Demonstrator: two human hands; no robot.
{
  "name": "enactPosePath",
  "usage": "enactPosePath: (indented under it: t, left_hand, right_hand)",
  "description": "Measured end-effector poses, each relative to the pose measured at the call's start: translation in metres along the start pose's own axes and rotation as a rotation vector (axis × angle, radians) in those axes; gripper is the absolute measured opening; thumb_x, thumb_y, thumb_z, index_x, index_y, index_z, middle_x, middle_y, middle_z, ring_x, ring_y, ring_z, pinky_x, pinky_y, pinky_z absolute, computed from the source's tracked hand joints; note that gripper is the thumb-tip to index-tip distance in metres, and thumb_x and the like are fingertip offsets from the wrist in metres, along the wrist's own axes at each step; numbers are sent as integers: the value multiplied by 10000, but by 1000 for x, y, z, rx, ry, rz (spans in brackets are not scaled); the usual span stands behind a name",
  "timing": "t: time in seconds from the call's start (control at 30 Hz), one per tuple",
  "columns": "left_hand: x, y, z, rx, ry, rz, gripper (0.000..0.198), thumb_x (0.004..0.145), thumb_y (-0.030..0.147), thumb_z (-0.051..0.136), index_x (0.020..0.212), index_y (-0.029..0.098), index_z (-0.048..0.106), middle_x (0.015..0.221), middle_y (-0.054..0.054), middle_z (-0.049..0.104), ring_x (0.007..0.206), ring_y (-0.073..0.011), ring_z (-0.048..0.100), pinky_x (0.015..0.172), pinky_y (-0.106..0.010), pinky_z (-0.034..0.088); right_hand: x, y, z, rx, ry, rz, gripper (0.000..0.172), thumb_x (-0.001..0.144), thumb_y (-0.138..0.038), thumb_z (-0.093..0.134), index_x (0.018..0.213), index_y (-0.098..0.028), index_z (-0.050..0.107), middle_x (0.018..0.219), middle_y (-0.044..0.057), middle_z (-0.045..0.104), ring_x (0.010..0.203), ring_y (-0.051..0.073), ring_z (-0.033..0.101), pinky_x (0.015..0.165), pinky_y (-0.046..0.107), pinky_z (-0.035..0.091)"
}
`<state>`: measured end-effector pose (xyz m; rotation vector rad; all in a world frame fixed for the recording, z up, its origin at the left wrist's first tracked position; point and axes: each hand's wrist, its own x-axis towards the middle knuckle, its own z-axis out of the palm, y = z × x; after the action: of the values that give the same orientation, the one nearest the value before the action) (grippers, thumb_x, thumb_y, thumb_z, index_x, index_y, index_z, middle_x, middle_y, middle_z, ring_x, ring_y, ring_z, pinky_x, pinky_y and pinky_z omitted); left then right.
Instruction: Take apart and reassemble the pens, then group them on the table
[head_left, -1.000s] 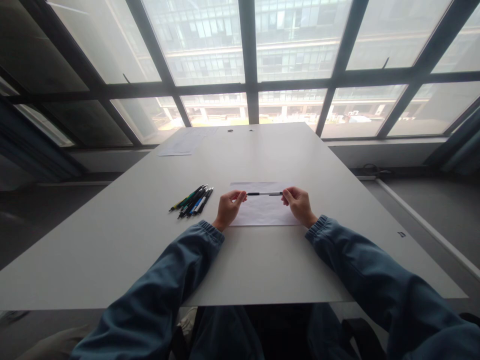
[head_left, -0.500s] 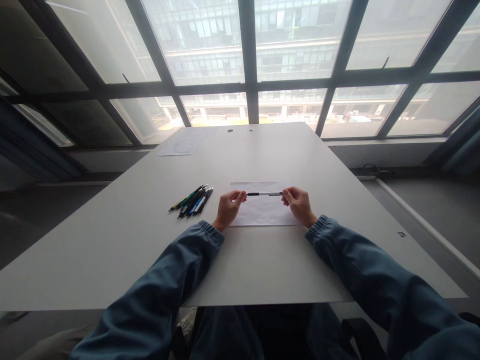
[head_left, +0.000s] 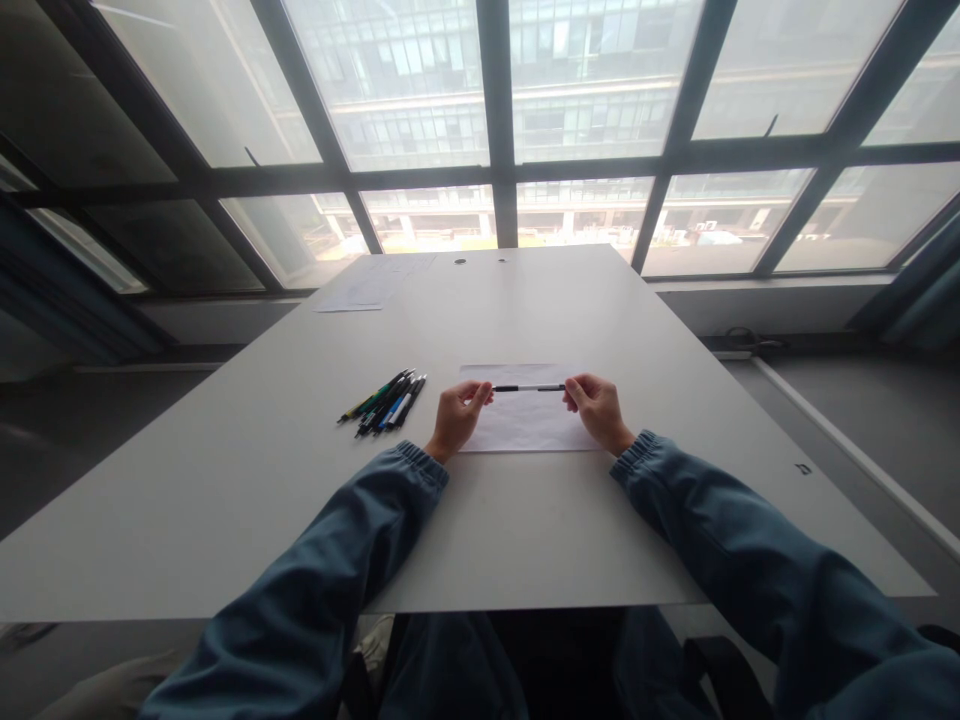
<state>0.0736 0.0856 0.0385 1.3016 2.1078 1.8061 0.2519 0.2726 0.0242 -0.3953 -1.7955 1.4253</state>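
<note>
The left hand (head_left: 456,412) is pinching the pen (head_left: 529,387) at its nine o'clock end, while the right hand (head_left: 600,408) is pinching its three o'clock end. The pen is spanning the gap between them, over the sheet (head_left: 525,428). From the sheet, other pens (head_left: 386,403) are lying heaped at nine o'clock; papers (head_left: 358,288) are resting farther along the surface (head_left: 525,530), towards eleven.

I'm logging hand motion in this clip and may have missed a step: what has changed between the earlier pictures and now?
Nothing has visibly moved, been taken hold of or let go. The left hand and right hand still hold the pen by its ends above the paper; the pile of pens lies as before.
</note>
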Motion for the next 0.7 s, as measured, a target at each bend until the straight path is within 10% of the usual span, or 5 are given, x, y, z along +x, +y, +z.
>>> enactPosePath:
  t: [0.7]
  left_hand:
    - [0,0,0,6,1,0,391,912,505,625,727,172,715,701,-51,731,693,-189,701,701,-291,550]
  right_hand:
    - [-1,-1,0,-2,-8,-8,443,896,-572,627,688,-181,632,599,17,618,512,122,538,495,253,434]
